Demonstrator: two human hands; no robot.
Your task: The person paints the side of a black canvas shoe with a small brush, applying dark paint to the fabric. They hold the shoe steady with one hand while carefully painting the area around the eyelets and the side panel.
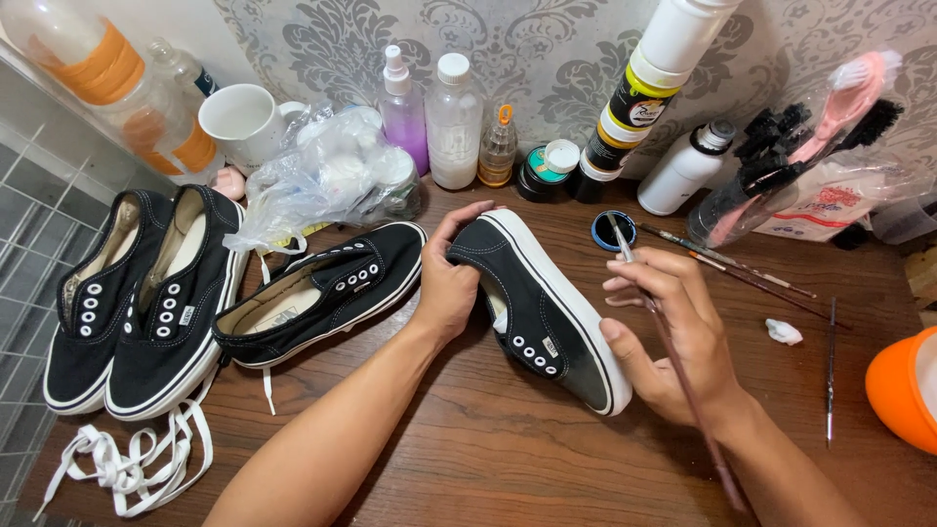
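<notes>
My left hand [447, 278] grips the heel of a black canvas shoe with a white sole [551, 312], which lies tilted on its side on the wooden table [508, 439]. In my right hand [673, 332] is a long thin paintbrush [673, 361]. Its tip reaches into a small round pot of dark paint [613, 230] just behind the shoe. A second black shoe without laces [317, 293] lies left of my left hand.
Two more black shoes [137, 298] stand at the left edge, with loose white laces [137, 459] in front. Bottles, a white mug [244, 122], a plastic bag [327, 176] and brushes line the back wall. Spare paintbrushes [742, 268] and an orange container [903, 385] lie at right.
</notes>
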